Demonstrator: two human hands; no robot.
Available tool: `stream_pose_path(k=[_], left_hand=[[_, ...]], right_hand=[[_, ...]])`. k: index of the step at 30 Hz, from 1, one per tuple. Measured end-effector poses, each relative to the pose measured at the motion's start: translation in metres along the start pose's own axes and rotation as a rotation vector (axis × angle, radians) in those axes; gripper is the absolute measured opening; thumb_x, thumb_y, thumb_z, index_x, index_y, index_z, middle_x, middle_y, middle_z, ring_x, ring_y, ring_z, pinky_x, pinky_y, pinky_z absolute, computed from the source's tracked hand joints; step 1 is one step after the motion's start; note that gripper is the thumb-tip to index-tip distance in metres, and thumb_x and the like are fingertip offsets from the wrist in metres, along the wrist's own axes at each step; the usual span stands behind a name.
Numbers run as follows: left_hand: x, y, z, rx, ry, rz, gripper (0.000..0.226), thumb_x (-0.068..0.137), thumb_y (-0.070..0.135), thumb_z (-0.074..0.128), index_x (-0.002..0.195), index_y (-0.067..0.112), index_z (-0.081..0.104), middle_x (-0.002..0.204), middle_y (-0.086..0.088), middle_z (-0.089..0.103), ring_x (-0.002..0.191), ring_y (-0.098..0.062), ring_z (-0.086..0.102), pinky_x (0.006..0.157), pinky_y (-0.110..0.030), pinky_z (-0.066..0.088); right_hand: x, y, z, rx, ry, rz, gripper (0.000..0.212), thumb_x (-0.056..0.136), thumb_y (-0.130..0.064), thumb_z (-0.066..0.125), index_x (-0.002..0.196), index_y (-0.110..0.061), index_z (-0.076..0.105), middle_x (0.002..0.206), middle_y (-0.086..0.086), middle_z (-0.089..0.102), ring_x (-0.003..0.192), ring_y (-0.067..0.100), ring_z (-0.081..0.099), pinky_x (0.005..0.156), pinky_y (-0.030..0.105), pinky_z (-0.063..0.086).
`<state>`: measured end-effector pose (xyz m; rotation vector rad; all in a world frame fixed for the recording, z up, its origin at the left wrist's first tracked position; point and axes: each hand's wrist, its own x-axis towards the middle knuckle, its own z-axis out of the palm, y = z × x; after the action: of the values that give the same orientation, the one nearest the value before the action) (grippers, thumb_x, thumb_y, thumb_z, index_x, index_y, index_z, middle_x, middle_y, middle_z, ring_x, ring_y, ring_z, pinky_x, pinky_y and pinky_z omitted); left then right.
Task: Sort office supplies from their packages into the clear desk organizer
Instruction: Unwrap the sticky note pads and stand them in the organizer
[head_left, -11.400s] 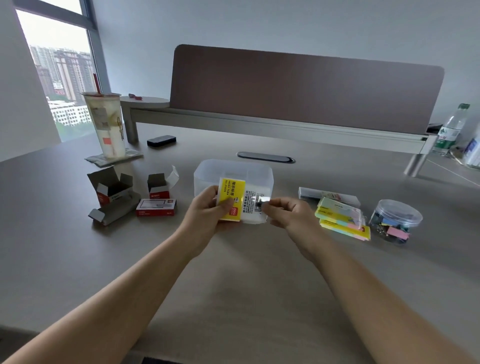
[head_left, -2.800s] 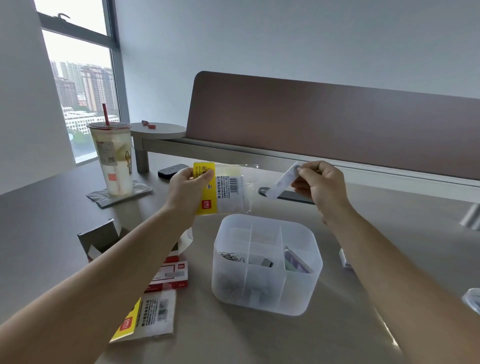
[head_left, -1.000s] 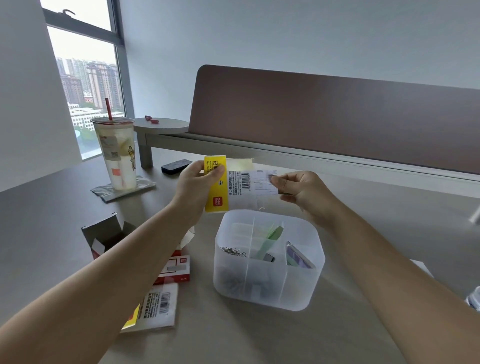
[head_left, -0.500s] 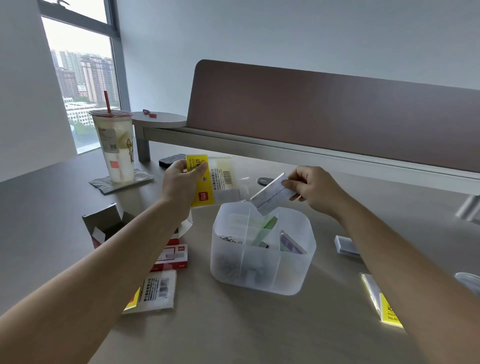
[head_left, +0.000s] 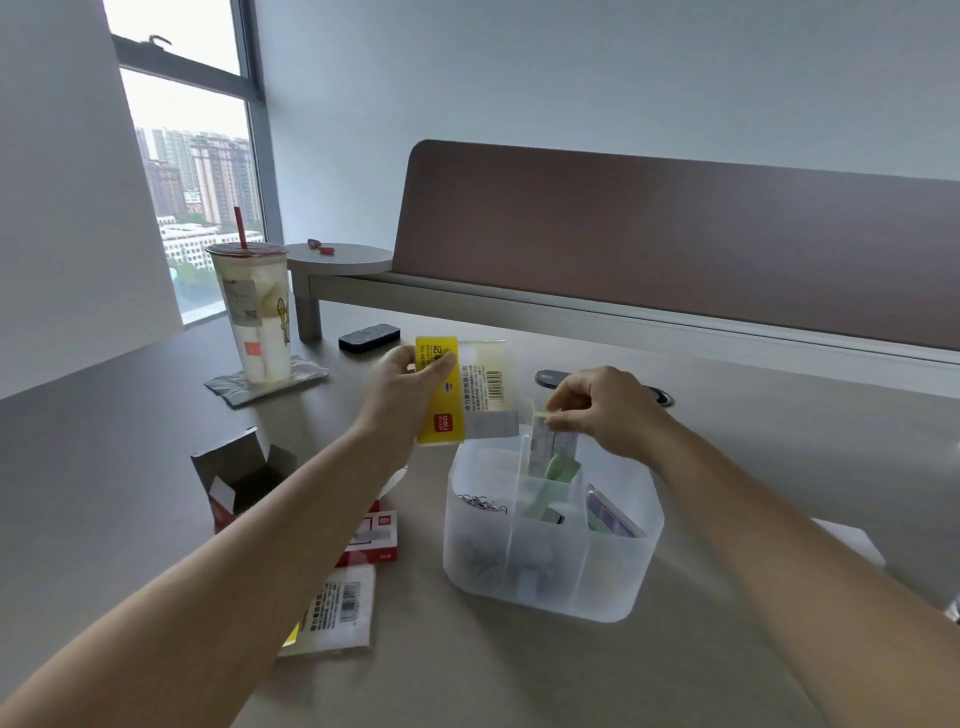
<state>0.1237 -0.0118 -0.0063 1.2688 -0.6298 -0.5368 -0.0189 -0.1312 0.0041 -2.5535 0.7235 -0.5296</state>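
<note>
The clear desk organizer (head_left: 613, 587) stands on the table in front of me, with paper clips in its left compartment and green and purple items in the others. My left hand (head_left: 405, 389) grips a yellow-and-clear plastic package (head_left: 462, 389) just above the organizer's back left corner. My right hand (head_left: 602, 410) pinches the top of a small flat pale pad (head_left: 551, 451), held upright with its lower end inside the organizer's back middle compartment.
An open red-and-grey cardboard box (head_left: 244, 478), a red staple box (head_left: 371, 538) and an empty flat package (head_left: 335, 613) lie left of the organizer. An iced drink cup (head_left: 254, 312) stands on a coaster at far left. A white box (head_left: 852, 540) lies at right.
My right hand took a pad away from the package and lowered it from above the organizer into the back middle compartment. My left hand kept the package raised.
</note>
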Motion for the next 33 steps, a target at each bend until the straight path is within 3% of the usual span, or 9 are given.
stream_pose_path(k=[5, 7, 11, 14, 18, 20, 23, 29, 33], left_hand=[[0.005, 0.0, 0.004, -0.013, 0.039, 0.011, 0.011, 0.09, 0.014, 0.049, 0.079, 0.017, 0.049, 0.084, -0.001, 0.058, 0.076, -0.018, 0.059, 0.07, -0.035, 0.051], [0.005, 0.001, 0.006, -0.023, 0.058, 0.019, 0.011, 0.089, 0.014, 0.049, 0.079, 0.017, 0.049, 0.086, -0.002, 0.058, 0.081, -0.021, 0.059, 0.072, -0.036, 0.052], [0.003, 0.002, 0.01, -0.034, 0.067, 0.022, 0.002, 0.089, 0.013, 0.05, 0.087, 0.014, 0.051, 0.093, -0.005, 0.058, 0.091, -0.025, 0.059, 0.078, -0.041, 0.051], [0.004, 0.002, 0.009, -0.018, 0.097, 0.036, 0.011, 0.088, 0.013, 0.051, 0.079, 0.018, 0.05, 0.089, -0.003, 0.058, 0.09, -0.025, 0.06, 0.075, -0.04, 0.053], [0.004, 0.002, 0.009, -0.031, 0.108, 0.034, 0.013, 0.088, 0.012, 0.052, 0.078, 0.019, 0.05, 0.104, -0.01, 0.058, 0.093, -0.027, 0.06, 0.079, -0.043, 0.053], [0.003, 0.003, 0.01, -0.052, 0.085, 0.032, 0.012, 0.088, 0.012, 0.051, 0.079, 0.019, 0.05, 0.106, -0.01, 0.057, 0.093, -0.026, 0.06, 0.077, -0.042, 0.053], [0.002, 0.005, 0.008, -0.068, 0.069, 0.029, 0.012, 0.089, 0.011, 0.05, 0.08, 0.019, 0.049, 0.106, -0.009, 0.057, 0.094, -0.025, 0.059, 0.078, -0.041, 0.052], [0.003, 0.007, 0.002, -0.143, 0.011, 0.021, 0.012, 0.09, 0.012, 0.047, 0.082, 0.02, 0.049, 0.089, 0.001, 0.057, 0.079, -0.015, 0.058, 0.068, -0.032, 0.052], [0.002, 0.008, 0.003, -0.161, -0.037, 0.036, 0.011, 0.09, 0.011, 0.046, 0.083, 0.018, 0.05, 0.086, 0.001, 0.059, 0.077, -0.014, 0.06, 0.057, -0.025, 0.055]], right_hand=[[-0.001, -0.007, -0.004, 0.27, 0.197, -0.008, 0.007, 0.079, -0.018, 0.065, 0.08, -0.018, 0.059, 0.074, -0.005, 0.055, 0.073, 0.011, 0.051, 0.066, 0.023, 0.041], [-0.002, -0.012, -0.004, 0.34, 0.226, -0.025, 0.012, 0.079, -0.017, 0.065, 0.074, -0.023, 0.056, 0.082, -0.004, 0.057, 0.081, 0.013, 0.052, 0.072, 0.024, 0.042], [-0.004, -0.02, 0.001, 0.333, 0.192, -0.041, 0.005, 0.082, -0.019, 0.061, 0.085, -0.023, 0.059, 0.109, -0.002, 0.047, 0.101, 0.012, 0.045, 0.088, 0.026, 0.036], [-0.005, -0.025, -0.001, 0.365, 0.224, -0.06, 0.009, 0.082, -0.022, 0.06, 0.091, -0.025, 0.059, 0.117, -0.002, 0.046, 0.106, 0.009, 0.042, 0.089, 0.025, 0.034], [-0.007, -0.03, -0.002, 0.317, 0.189, -0.085, 0.01, 0.079, -0.019, 0.064, 0.086, -0.026, 0.061, 0.117, -0.004, 0.044, 0.11, 0.011, 0.04, 0.099, 0.031, 0.038], [-0.006, -0.028, 0.0, 0.216, 0.164, -0.085, 0.013, 0.08, -0.021, 0.065, 0.093, -0.021, 0.066, 0.125, 0.003, 0.044, 0.118, 0.016, 0.039, 0.103, 0.036, 0.037], [-0.004, -0.022, 0.001, 0.088, 0.197, -0.072, 0.022, 0.082, -0.021, 0.061, 0.103, -0.015, 0.065, 0.132, 0.008, 0.043, 0.125, 0.019, 0.036, 0.104, 0.033, 0.032], [-0.004, -0.022, -0.001, 0.142, 0.094, -0.022, 0.033, 0.082, -0.034, 0.059, 0.108, -0.013, 0.062, 0.135, 0.005, 0.041, 0.126, 0.018, 0.036, 0.094, 0.027, 0.029], [-0.006, -0.029, -0.001, 0.278, 0.036, 0.012, 0.014, 0.082, -0.029, 0.061, 0.089, -0.017, 0.06, 0.116, -0.002, 0.045, 0.108, 0.012, 0.041, 0.09, 0.026, 0.032]])
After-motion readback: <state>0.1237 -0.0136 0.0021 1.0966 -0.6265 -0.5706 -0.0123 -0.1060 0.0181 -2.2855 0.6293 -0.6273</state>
